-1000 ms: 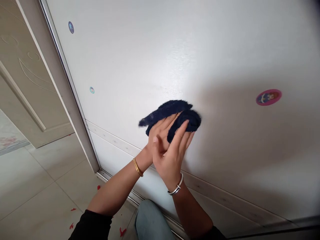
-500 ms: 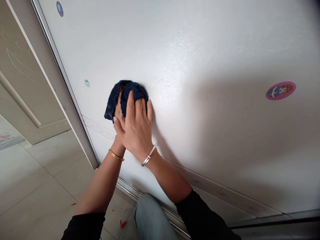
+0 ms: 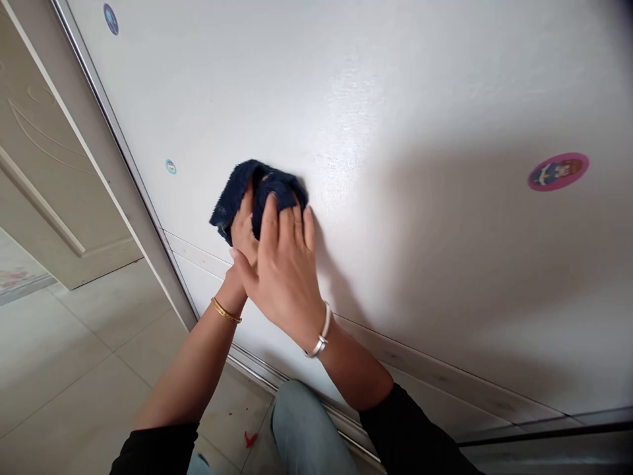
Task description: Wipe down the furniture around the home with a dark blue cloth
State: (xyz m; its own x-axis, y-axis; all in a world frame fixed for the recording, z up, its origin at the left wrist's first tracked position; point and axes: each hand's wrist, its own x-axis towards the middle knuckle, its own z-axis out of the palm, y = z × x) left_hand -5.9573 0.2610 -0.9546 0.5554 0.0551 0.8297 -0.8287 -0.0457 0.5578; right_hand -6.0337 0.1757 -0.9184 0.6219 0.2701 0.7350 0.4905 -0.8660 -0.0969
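Note:
A dark blue, fluffy cloth (image 3: 231,199) is pressed against a glossy white panel (image 3: 420,86). My left hand (image 3: 243,231) holds it there, with the fingers mostly hidden in its folds. Over the left hand lies my right hand (image 3: 287,280), its fingertips pressing a bunched part of the cloth and its thumb across the back of the left hand. A gold bangle is on the left wrist and a silver one on the right.
Round stickers dot the panel, one pink-edged (image 3: 558,172) at right. A metal frame (image 3: 103,142) edges it on the left, beside a cream door (image 3: 44,178). My knee (image 3: 306,429) is close below. Red scraps (image 3: 250,439) lie on the tiled floor.
Both hands and the cloth have shifted slightly right along the panel. The right hand has moved a little lower, and more of the left hand's back shows.

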